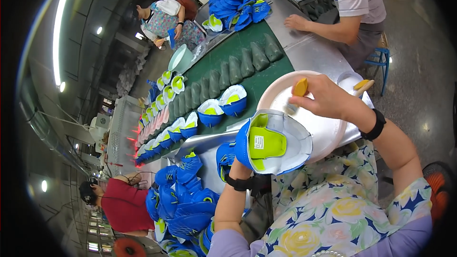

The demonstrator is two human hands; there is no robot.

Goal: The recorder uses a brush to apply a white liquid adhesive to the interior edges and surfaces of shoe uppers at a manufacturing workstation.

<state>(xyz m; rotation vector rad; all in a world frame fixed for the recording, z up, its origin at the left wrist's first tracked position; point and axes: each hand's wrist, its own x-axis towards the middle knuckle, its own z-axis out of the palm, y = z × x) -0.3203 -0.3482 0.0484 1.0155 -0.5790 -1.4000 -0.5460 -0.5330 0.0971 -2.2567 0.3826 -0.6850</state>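
Note:
My left hand (241, 167), mostly hidden behind it, grips a blue shoe upper (242, 143). The upper's opening faces up, showing white inner edges and a lime-green lining with a small white label. My right hand (328, 96) is closed around the yellow handle of a brush (300, 86). Its bristles point down, just above the upper's far edge; whether they touch it I cannot tell. Below the brush stands a wide pale basin (273, 88) with white contents, partly covered by the upper and my right hand.
Left of me lie piled blue uppers (183, 204). A green conveyor belt (266, 78) carries grey shoe lasts (234, 69) and rows of uppers (209, 113). Another brush (364, 85) rests at the basin's right. Co-workers sit across the belt (354, 4), far left (166, 24) and lower left (126, 204).

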